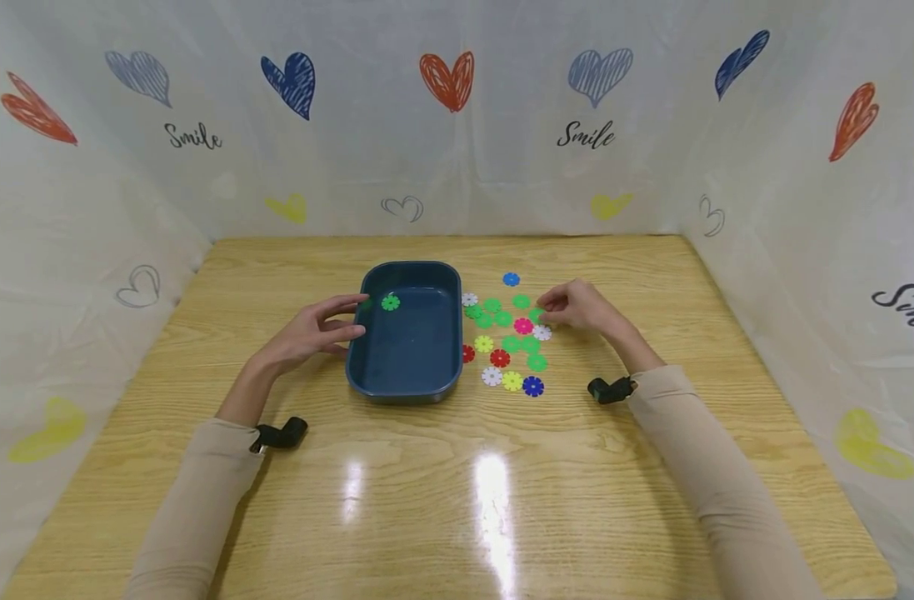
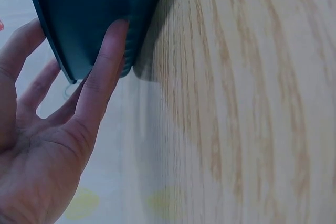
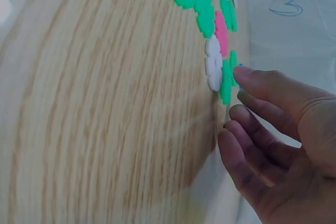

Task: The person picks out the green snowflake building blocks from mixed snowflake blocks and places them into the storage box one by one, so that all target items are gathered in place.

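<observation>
A dark blue rectangular bin stands on the wooden table, with one green flower-shaped disc inside. My left hand rests at the bin's left side. Its fingers are extended and its thumb lies against the outer wall. Right of the bin, my right hand is low over the table, fingers loosely bent. Its thumb and forefinger tips are by a green disc at the right of the scattered discs; I see nothing held between them. Close by lie a pink disc and a white disc.
Several flower-shaped discs lie between the bin and my right hand, among them a yellow disc, a red disc and a dark blue disc. A light blue disc lies farther back. A white heart-printed curtain surrounds the table.
</observation>
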`<state>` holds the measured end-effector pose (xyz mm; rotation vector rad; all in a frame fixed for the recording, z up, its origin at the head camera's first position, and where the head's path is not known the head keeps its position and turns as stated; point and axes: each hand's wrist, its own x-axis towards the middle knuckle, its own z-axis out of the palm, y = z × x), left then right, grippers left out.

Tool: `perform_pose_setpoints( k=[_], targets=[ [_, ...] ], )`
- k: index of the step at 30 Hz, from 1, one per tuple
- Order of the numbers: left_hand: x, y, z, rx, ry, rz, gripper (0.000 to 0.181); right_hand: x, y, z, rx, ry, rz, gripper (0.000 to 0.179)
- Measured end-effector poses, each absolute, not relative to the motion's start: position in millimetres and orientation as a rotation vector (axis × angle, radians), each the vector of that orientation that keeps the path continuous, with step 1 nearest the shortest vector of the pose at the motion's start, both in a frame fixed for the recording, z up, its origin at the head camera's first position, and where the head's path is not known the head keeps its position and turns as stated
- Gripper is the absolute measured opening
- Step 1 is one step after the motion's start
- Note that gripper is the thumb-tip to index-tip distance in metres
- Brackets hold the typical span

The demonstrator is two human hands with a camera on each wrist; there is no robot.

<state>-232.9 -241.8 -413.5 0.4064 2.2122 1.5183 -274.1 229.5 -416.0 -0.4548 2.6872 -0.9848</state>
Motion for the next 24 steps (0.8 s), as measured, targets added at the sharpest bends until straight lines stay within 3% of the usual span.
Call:
perform_pose_setpoints(
  k=[24],
  targets=[
    [-232.3, -242.2, -412.1, 0.411, 2.220, 1.505, 0.068, -282.0, 227.1, -419.0, -0.464, 2.658, -0.935, 0.024]
  ],
)
